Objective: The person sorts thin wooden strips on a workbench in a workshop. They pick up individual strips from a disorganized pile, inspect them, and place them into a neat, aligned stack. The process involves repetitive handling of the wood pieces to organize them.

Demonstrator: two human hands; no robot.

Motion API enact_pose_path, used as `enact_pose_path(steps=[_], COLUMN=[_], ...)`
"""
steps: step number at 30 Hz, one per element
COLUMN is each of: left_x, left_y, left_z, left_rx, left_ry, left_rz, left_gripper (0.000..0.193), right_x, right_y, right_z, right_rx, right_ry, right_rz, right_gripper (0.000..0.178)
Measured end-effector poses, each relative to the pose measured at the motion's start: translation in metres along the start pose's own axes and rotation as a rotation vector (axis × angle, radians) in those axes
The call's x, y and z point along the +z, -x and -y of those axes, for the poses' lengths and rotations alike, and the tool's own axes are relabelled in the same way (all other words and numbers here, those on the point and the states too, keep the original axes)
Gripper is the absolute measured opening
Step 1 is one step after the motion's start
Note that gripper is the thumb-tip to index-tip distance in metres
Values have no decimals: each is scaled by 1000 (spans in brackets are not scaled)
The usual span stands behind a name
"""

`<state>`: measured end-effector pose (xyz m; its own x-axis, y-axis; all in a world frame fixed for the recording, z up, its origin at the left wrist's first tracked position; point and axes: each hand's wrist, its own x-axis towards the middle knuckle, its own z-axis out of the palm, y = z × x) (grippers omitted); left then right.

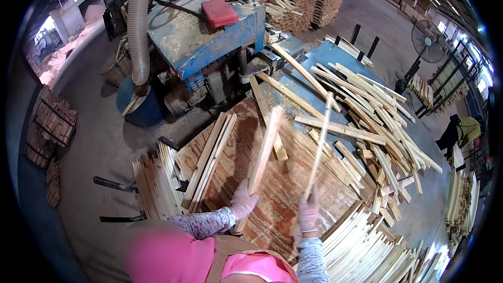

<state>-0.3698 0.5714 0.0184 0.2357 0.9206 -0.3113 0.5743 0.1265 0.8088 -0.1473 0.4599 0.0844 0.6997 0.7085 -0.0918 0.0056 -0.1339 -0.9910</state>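
Observation:
My left hand (244, 200), in a light glove, is closed around the lower part of a wide pale wooden strip (266, 149), which tilts up and away over the worktable. To its right, my gloved right hand (308, 215) grips the near end of a thinner wooden strip (320, 145), also raised and slightly blurred. Beneath both lies a worn plywood tabletop (280, 207). A few strips (212, 160) rest side by side on it, left of my left hand. Nearest my right hand is a dense stack of pale strips (361, 246) at the lower right.
Ahead stands a blue machine (183, 36) with a red box (219, 12) on top and a ribbed hose (138, 26) leading to a blue tub (144, 107). Loose strips (377, 110) cover the blue table on the right. Another stack (157, 181) sits on the left, beside black metal bars (118, 184).

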Motion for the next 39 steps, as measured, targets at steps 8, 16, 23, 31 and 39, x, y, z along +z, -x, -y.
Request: enact_pose_path(steps=[8, 16, 23, 31, 39], left_x=[-2, 6, 11, 2, 18], left_y=[-41, -44, -49, -83, -76], left_z=[-24, 3, 18, -18, -36], left_rx=[-231, -145, -74, -74, -100], left_ry=[-415, -571, -541, -355, -322], left_rz=[19, -48, -94, -102, -97], left_gripper=[106, 98, 95, 94, 113], right_x=[98, 84, 118, 44, 32], right_y=[34, -125, -147, -118, 50], right_z=[-40, -10, -2, -15, -9], right_rx=[-227, -492, 35, -218, 64], right_ry=[947, 1041, 1004, 642, 1098], right_rz=[735, 76, 418, 215, 893], right_gripper=[34, 65, 87, 68, 49])
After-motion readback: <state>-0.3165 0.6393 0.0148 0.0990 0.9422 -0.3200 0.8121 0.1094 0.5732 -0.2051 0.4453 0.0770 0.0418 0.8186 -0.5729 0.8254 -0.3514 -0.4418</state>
